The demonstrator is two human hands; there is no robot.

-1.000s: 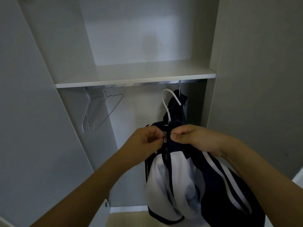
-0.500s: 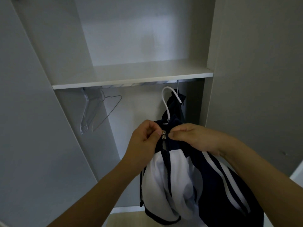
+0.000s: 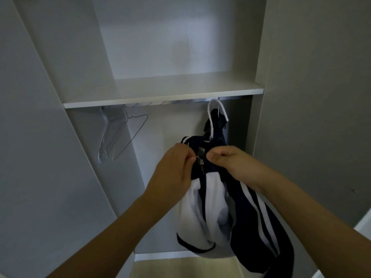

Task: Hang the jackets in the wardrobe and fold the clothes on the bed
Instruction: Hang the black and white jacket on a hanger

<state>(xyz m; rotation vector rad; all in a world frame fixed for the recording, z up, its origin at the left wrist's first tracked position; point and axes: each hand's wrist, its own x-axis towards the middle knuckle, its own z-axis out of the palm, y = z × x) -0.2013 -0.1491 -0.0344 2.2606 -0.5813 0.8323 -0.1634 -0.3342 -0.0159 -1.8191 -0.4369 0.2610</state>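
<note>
A navy and white jacket (image 3: 212,213) hangs in front of the open wardrobe on a white hanger (image 3: 210,115), whose hook sits below the rail under the shelf. My left hand (image 3: 174,169) pinches the metal zipper pull (image 3: 200,161) near the collar. My right hand (image 3: 228,163) grips the navy fabric on the other side of the zipper. The zipper is closed up to just below the collar. Another dark garment (image 3: 215,121) hangs behind on the rail at the right.
A white shelf (image 3: 160,93) crosses the wardrobe above the rail. Several bare wire hangers (image 3: 118,135) hang at the left end of the rail. Grey wardrobe panels (image 3: 313,97) stand on both sides. Light wooden floor (image 3: 164,267) shows at the bottom.
The zipper pull has travelled up a little toward the collar with my left hand. My right hand keeps its grip on the fabric. The camera has tilted slightly.
</note>
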